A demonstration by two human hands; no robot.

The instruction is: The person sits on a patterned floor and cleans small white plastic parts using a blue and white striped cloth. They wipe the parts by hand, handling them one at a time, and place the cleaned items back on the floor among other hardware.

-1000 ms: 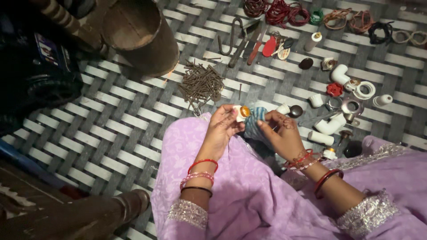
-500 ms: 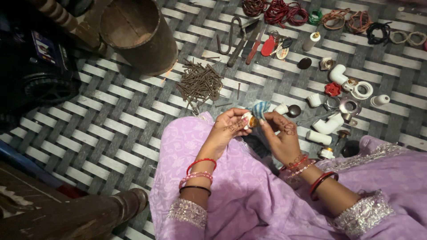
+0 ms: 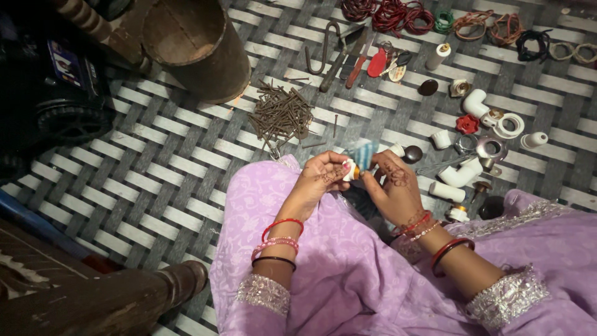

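Head view, hidden: the small white and orange fitting [image 3: 350, 169] is showing only as a sliver between the fingertips, so its shape is staying hard to make out; the dark bulky machine [image 3: 53, 81] is being cut off by the left edge
Head view, left hand: the left hand [image 3: 323, 177] is curling its fingers together and pinching the fitting from the left, thumb pressing against it
Head view, right hand: the right hand [image 3: 392, 186] is closing its fingertips on the same fitting from the right, fingers bent and close together
Head view, fitting's place: it is being held just above the lap in lilac cloth [image 3: 323, 267], over the edge of the woven mat [image 3: 155, 180]
Head view, around: a pile of rusty nails [image 3: 280, 115] is lying just beyond the hands; white pipe fittings [image 3: 460, 177] are sitting near the right hand; a metal bucket [image 3: 199, 46] is standing well apart, and coils of wire [image 3: 388, 12] are lying along the far edge
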